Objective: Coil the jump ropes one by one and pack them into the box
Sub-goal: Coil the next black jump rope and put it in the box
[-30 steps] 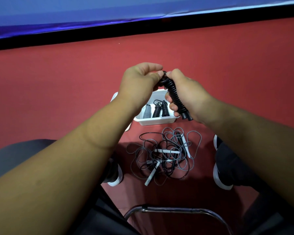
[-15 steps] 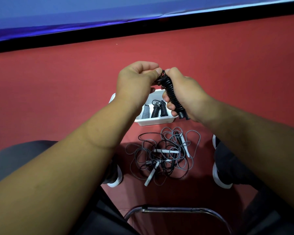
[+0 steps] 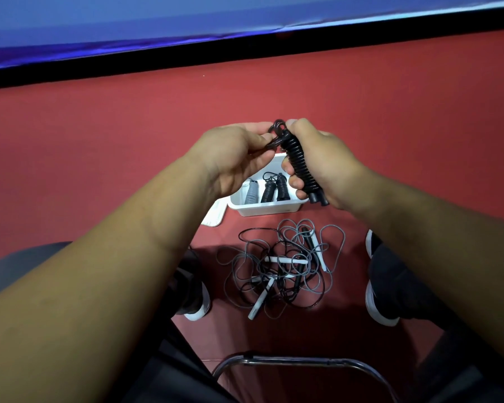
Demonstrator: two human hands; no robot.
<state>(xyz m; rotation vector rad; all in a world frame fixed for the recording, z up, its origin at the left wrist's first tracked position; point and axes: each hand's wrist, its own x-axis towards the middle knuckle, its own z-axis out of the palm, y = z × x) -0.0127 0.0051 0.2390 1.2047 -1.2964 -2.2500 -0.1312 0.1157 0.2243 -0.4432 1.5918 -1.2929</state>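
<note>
My right hand grips a black jump rope whose cord is wound tightly round its handles. My left hand pinches the loose loop of cord at the top end of that bundle. Both hands hover above a white box on the red floor. Inside the box lie one grey coiled rope and two black coiled ropes. Nearer to me, a tangled pile of grey and black ropes with white handles lies on the floor.
A white lid lies left of the box. My two shoes flank the rope pile. A chrome chair frame curves below it. A black and blue barrier runs along the far edge.
My left hand has turned palm-up and pulled a short loop of cord out at the top of the bundle. Both hands sit slightly lower over the box.
</note>
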